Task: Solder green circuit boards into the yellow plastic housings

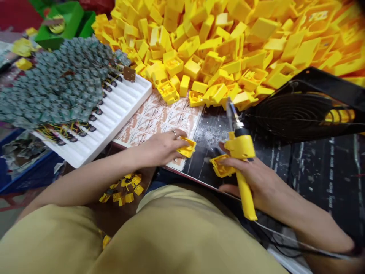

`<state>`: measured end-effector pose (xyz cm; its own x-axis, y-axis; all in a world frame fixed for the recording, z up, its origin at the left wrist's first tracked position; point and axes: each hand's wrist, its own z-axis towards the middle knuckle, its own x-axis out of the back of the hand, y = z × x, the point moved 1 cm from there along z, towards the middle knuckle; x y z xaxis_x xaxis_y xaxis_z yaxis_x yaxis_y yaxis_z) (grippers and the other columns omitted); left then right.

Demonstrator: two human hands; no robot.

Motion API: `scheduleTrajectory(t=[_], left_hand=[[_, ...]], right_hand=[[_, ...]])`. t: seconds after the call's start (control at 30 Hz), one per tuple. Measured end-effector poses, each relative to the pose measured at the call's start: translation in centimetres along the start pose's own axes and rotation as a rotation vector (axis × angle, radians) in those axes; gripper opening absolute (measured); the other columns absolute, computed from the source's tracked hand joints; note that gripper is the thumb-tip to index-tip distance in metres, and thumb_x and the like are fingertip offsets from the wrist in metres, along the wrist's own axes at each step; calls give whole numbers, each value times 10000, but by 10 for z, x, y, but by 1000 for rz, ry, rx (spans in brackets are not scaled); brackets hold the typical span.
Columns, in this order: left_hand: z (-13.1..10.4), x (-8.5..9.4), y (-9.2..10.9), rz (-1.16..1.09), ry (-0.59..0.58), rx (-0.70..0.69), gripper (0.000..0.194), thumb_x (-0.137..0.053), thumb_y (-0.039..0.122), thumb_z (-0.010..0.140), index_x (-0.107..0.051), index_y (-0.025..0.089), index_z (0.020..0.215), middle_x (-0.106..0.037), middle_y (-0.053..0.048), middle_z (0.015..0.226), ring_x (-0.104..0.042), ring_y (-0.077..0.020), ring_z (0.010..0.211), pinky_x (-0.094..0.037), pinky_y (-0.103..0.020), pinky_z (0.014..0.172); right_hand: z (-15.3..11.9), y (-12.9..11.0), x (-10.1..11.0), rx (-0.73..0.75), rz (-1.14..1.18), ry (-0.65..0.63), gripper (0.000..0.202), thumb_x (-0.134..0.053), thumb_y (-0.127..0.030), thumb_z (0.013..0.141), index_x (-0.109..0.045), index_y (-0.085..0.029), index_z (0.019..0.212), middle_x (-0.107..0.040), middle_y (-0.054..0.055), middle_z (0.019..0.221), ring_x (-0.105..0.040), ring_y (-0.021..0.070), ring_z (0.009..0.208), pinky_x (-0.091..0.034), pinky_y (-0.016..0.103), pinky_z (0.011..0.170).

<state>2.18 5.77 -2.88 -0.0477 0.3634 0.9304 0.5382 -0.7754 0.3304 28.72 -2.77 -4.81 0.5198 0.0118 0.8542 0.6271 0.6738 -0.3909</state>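
Note:
My left hand (168,146) is closed on a small yellow plastic housing (186,147), pinching it above the patterned sheet's right edge. In my right hand (256,177) is a yellow soldering gun (245,196), its metal tip pointing away from me toward the heap. A second yellow housing (221,166), open side showing, is held by the fingers of that same hand. Beyond both hands rises a big heap of loose yellow housings (192,68). The right palm and part of the grip are hidden.
A white ribbed tray (119,110) at left bears many green circuit boards (68,76) with wires. A black fan (302,110) stands at right on the black table surface (308,171). Yellow pieces (125,192) lie below the table edge. A cable (279,230) trails from the soldering gun.

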Motion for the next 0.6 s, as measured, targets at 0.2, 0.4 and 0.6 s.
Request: scheduleTrajectory(t=[0.2, 0.4, 0.6], left_hand=[[31, 4, 14, 73, 74, 90, 607, -579, 541, 911, -492, 145, 1362, -581, -170, 1350, -653, -293, 1073, -577, -412, 851], [54, 51, -75, 348, 329, 539, 484, -530, 313, 946, -516, 133, 1395, -562, -211, 1358, -480, -395, 1299, -441, -539, 1037], [16, 31, -48, 349, 254, 221, 408, -513, 343, 942, -597, 187, 1309, -667, -125, 1060, -622, -267, 961, -534, -401, 784]], right_hand=[[-18, -2, -15, -122, -44, 143, 263, -577, -260, 975, -511, -183, 1218, -650, 69, 993, -640, 185, 803, -535, 284, 680], [-11, -2, -25, -71, -2, 138, 354, -592, -383, 978, -493, -191, 1258, -661, 113, 1093, -669, 247, 1011, -580, 364, 801], [9, -4, -44, -6, -136, 253, 335, -647, -208, 941, -503, -205, 1243, -700, 85, 1043, -694, 234, 992, -559, 355, 825]])
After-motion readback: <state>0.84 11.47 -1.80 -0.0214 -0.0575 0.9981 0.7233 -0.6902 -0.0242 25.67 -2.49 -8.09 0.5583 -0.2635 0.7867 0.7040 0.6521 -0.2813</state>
